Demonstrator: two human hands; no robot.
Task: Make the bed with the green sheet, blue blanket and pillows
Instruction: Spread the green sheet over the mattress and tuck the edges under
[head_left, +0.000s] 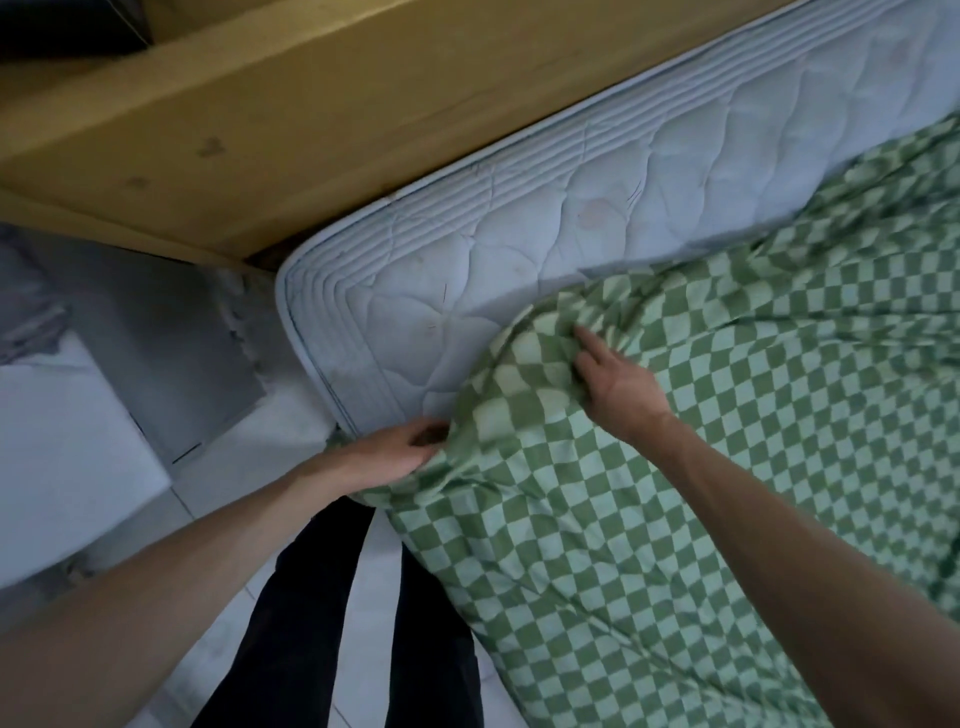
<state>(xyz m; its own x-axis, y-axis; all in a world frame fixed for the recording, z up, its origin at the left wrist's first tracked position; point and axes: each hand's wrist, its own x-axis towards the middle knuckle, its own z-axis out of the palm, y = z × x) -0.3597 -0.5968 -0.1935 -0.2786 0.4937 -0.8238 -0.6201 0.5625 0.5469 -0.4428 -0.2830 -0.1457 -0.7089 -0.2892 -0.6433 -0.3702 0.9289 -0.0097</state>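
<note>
A quilted white mattress (597, 208) lies against a wooden headboard (311, 104) over pale floor tiles (363, 623). The left hand (395, 454) pinches the green sheet (649, 467) at its edge; the right hand (618, 384), just beyond it, has fingers curled into a bunched fold. The mattress corner beyond both hands is bare.

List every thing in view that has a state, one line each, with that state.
green sheet: spread over most of the mattress, wrinkled, its corner bunched and not yet pulled over the mattress corner.
mattress: bare at the corner and along the strip beside the headboard.
left hand: grips the sheet's edge at the side of the mattress.
right hand: fingers curled into the bunched sheet corner, on top.
headboard: wooden, against the mattress end.
</note>
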